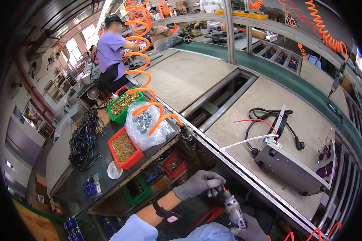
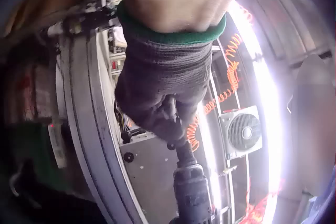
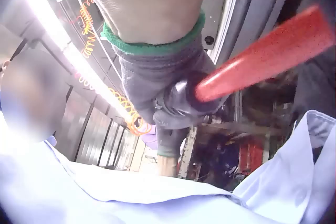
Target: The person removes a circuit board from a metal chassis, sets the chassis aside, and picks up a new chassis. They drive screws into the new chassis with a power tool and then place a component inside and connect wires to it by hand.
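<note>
My gloved right hand (image 1: 248,229) grips the grey body of an air screwdriver (image 1: 234,211), its nose pointing up towards my other hand. A red air hose (image 3: 262,56) runs from the driver's rear end in the right wrist view. My gloved left hand (image 1: 201,184) has thumb and fingers curled together right at the driver's tip, pinching a small piece there; I cannot tell what it is. In the left wrist view the driver's nose (image 2: 185,153) meets the fingertips. Beyond the hands, a grey metal case (image 1: 289,168) with black feet lies on the bench.
A black power cord (image 1: 299,142) and red and white wires lie by the case. Left stand a red bin (image 1: 124,148) and a green bin (image 1: 122,114) of brass-coloured parts, a plastic bag (image 1: 147,130) of metal parts, and black cables (image 1: 84,140). An orange coiled hose (image 1: 149,74) hangs ahead.
</note>
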Demonstrator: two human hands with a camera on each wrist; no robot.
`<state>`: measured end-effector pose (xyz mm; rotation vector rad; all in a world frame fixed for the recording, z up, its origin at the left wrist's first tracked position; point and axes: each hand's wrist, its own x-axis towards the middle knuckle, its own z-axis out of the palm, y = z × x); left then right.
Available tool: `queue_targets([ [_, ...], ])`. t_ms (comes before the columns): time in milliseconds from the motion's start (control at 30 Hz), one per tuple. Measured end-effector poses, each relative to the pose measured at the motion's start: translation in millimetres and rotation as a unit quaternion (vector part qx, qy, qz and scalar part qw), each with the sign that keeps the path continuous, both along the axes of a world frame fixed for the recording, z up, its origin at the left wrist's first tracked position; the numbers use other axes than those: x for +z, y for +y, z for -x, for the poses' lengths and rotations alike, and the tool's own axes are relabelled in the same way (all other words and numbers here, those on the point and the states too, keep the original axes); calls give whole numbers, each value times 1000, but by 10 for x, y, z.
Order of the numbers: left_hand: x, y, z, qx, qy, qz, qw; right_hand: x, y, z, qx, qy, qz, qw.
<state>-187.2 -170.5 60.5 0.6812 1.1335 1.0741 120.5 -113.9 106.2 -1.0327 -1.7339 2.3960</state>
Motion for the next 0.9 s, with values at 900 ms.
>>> queue_targets([
  [900, 161, -401, 3611, 31, 856, 152, 494, -121, 14, -626, -177, -60, -98, 978],
])
